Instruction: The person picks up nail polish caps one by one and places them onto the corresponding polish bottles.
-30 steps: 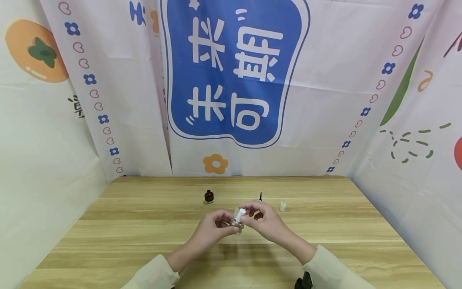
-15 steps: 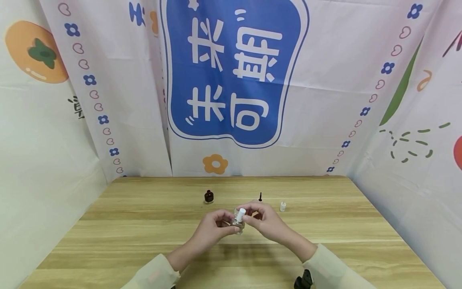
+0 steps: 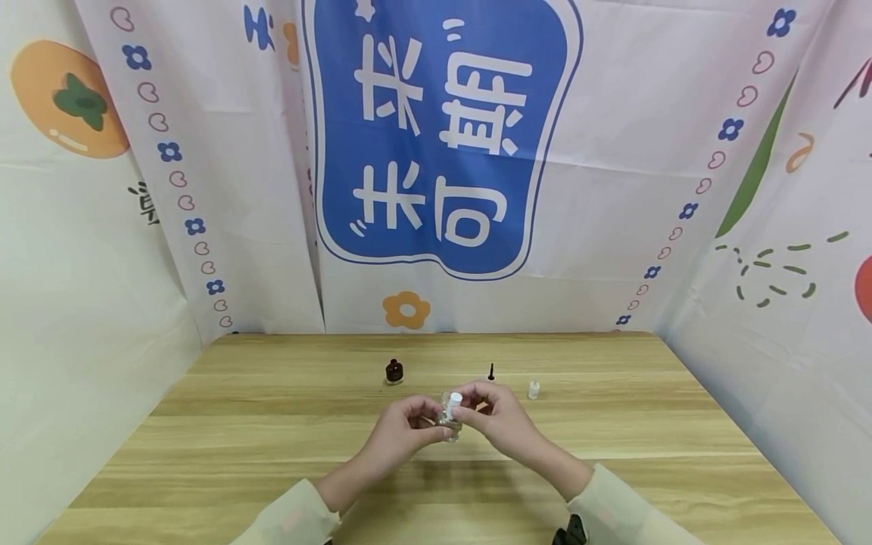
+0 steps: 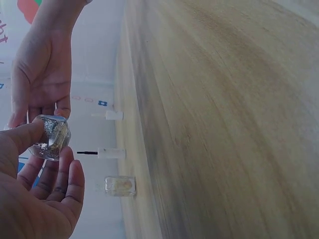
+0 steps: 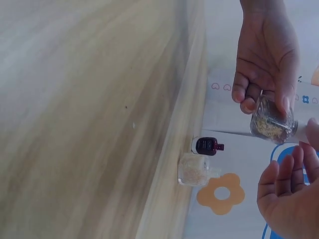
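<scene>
My left hand (image 3: 407, 425) grips a small clear nail polish bottle (image 5: 271, 119) with gold flakes inside. It is held tilted above the table. My right hand (image 3: 500, 416) pinches the white cap (image 3: 454, 403) at the bottle's neck between thumb and fingers. Seen from the left wrist, the glass bottle (image 4: 51, 138) lies between the left thumb and fingers, and the cap is mostly hidden. From the right wrist, the cap (image 5: 300, 132) meets the neck.
On the table stand an uncapped dark red polish bottle (image 3: 394, 372), another uncapped clear bottle (image 5: 193, 169), a white cap with upright black brush (image 4: 110, 153) and another white cap (image 3: 534, 390). A printed cloth (image 3: 599, 250) hangs behind the table's far edge.
The right thumb and fingers shift slightly on the white cap, and the cap's top moves a little. The left hand keeps its hold on the bottle. Everything on the table stays put.
</scene>
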Demonstrator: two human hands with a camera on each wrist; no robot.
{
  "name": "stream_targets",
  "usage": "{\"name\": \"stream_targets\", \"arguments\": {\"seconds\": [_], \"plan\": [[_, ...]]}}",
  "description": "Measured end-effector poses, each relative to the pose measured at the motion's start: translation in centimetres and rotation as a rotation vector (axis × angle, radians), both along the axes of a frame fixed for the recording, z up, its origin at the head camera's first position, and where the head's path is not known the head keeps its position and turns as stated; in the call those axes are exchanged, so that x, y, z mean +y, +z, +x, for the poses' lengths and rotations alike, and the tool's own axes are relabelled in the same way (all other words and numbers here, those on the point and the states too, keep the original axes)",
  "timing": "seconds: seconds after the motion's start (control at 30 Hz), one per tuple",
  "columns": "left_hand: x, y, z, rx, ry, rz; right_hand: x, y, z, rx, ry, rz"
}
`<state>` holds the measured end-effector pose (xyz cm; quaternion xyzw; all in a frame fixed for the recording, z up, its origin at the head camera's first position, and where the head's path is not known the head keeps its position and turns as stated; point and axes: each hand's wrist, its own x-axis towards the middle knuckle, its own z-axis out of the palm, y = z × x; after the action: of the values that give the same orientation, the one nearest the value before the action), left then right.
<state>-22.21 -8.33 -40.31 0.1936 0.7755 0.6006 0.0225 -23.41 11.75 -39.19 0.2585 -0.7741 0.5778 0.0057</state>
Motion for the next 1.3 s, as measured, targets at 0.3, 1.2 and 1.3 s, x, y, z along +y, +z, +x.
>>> {"name": "stream_targets", "arguments": {"seconds": [0.3,1.2,1.3], "plan": [[0.2,1.6,1.3,0.008,0.005,0.017,-0.7,-0.3,0.3,-0.057,-0.062,-0.06],[-0.4,-0.9,-0.3,0.009,-0.01,0.01,0.8,0.0,-0.4,-0.023,0.128,0.026],[-0.4,-0.9,-0.3,0.007,-0.018,0.01,0.7,-0.1,-0.4,-0.016,0.131,0.041]]}}
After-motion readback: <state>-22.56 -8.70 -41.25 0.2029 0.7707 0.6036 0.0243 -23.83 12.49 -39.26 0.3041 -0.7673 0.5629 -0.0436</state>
